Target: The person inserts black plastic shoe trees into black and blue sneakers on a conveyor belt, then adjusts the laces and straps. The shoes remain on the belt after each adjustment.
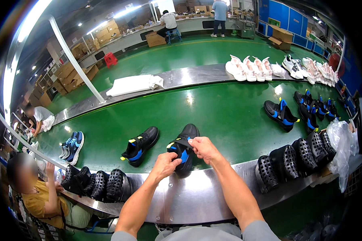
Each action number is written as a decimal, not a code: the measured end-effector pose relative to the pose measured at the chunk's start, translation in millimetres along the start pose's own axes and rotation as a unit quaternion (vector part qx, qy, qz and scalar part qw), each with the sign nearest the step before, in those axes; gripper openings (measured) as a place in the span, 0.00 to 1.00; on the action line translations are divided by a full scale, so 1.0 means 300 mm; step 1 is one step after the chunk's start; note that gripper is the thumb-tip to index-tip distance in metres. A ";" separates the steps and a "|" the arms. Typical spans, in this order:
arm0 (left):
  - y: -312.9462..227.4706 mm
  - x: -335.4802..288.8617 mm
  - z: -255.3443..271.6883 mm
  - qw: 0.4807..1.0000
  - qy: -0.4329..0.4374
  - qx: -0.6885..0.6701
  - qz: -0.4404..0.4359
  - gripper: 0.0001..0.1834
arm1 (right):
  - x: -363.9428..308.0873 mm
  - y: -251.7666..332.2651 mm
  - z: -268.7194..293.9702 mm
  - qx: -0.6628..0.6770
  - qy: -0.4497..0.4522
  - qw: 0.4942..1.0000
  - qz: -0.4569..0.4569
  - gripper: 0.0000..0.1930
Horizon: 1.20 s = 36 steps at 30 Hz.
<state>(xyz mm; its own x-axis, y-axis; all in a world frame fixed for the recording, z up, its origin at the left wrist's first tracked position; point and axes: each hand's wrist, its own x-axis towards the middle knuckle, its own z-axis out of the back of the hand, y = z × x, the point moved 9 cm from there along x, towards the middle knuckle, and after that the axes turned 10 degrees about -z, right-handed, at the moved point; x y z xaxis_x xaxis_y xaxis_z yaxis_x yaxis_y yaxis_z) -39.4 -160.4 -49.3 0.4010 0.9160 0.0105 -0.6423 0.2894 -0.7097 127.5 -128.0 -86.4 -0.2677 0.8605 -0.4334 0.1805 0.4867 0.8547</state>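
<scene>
A black shoe [189,130] with blue and yellow parts stands on the green surface right in front of me, its toe pointing away. My right hand [205,149] pinches the end of the dark strap [181,141] that crosses the shoe's top. At the heel end, my left hand [166,164] grips the near left side of the same shoe; its fingertips are partly hidden. Just to the left lies a similar black shoe [145,141], which neither hand touches.
Black perforated shoe forms [115,185] line the metal ledge [181,195] at left, with more forms [284,162] at right. Farther right are black-and-blue shoes [281,114] and a clear plastic bag [342,140]. White shoes [251,69] sit beyond. A seated person [44,197] works at left.
</scene>
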 end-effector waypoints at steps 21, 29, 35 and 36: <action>-0.046 -0.043 0.050 0.958 -0.262 0.007 -0.117 0.15 | -0.125 0.009 0.082 -0.340 -0.332 0.844 0.248 0.11; 0.145 0.064 -0.023 0.976 -0.203 0.073 0.043 0.19 | -0.081 0.060 -0.107 -0.456 -0.312 0.768 0.324 0.14; 0.017 0.016 0.059 0.954 -0.200 0.219 0.035 0.22 | -0.088 0.018 -0.089 -0.495 -0.340 0.773 0.205 0.15; -0.043 -0.007 0.143 0.921 -0.229 0.316 0.008 0.24 | -0.098 0.015 -0.098 -0.508 -0.317 0.784 0.162 0.17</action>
<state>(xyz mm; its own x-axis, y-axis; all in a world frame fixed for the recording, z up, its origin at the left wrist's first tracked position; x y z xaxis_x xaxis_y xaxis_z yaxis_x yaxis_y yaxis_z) -60.1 -154.2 -9.9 0.1641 0.9005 0.4028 -0.9556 0.2465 -0.1617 108.4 -155.6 -61.4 0.2196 0.9727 0.0744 -0.7923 0.1334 0.5954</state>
